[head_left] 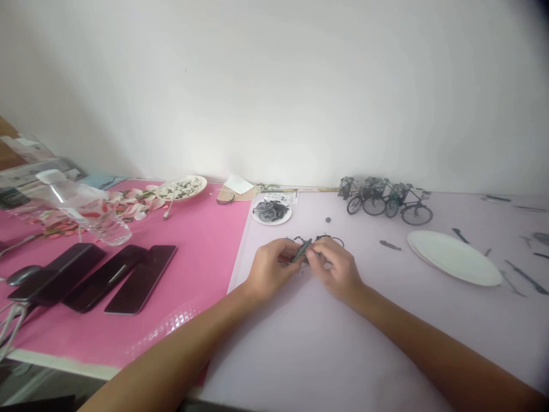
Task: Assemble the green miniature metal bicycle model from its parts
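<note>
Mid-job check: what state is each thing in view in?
Left hand: closed on green piece
Green piece: held, tilted
Right hand: fingers bent, grip unclear
Miniature bicycles: standing, grouped
Small plate: holding piled black wheels
Large plate: resting flat
Bottle: capped
Rightmost phone: flat, screen dark

Bare left forearm (193,340) and right forearm (429,335) slant inward; the bare left hand (272,268) and right hand (338,266) nearly meet, fingers curled.
</note>
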Tool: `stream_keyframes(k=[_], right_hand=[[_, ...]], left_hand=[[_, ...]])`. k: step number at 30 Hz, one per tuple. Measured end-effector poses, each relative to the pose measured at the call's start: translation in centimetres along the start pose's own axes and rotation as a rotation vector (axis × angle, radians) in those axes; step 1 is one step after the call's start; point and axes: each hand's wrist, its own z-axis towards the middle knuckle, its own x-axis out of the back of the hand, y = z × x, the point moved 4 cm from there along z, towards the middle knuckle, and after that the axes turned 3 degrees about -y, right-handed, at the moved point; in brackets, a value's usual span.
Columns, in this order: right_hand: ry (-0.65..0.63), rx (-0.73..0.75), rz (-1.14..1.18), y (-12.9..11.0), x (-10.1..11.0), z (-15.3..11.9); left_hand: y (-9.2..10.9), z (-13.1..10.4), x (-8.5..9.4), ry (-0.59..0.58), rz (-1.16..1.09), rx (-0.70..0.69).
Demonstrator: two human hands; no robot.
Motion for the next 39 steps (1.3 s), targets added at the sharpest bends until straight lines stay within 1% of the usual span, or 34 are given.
stream_keyframes(k=[3,8,14,19,24,29,35,39], right_hand=[[-0.010,-0.017,0.004,0.01,0.03,0.03],[-0.010,-0.004,-0.009,-0.10,0.04,-0.02],[-0.018,-0.033,-0.001,0.00,0.02,0.01],[-0.021,-0.014,-0.012,-0.11,-0.02,0.01],[-0.028,-0.029,0.000,0.07,-0.02,-0.03],[-0.020,-0.009,-0.001,-0.05,-0.02,-0.03],[-0.022,-0.010,-0.026,0.10,-0.12,-0.12],[-0.024,-0.024,-0.047,0.06,-0.03,-0.12]], left_hand=[[-0.07,0.02,0.02,0.002,0.002,-0.004],[0.01,0.05,0.07,-0.017,-0.003,0.005],[-0.13,0.03,-0.03,0.004,0.015,-0.012],[-0.07,-0.01,-0.07,-0.005,0.008,-0.027],[-0.07,-0.03,0.00,0.002,0.020,-0.016],[-0.06,-0.05,-0.01,-0.007,0.007,-0.017],[-0.11,-0.03,0.02,0.008,0.015,-0.008],[-0.12,-0.02,0.03,-0.009,0.012,-0.004]])
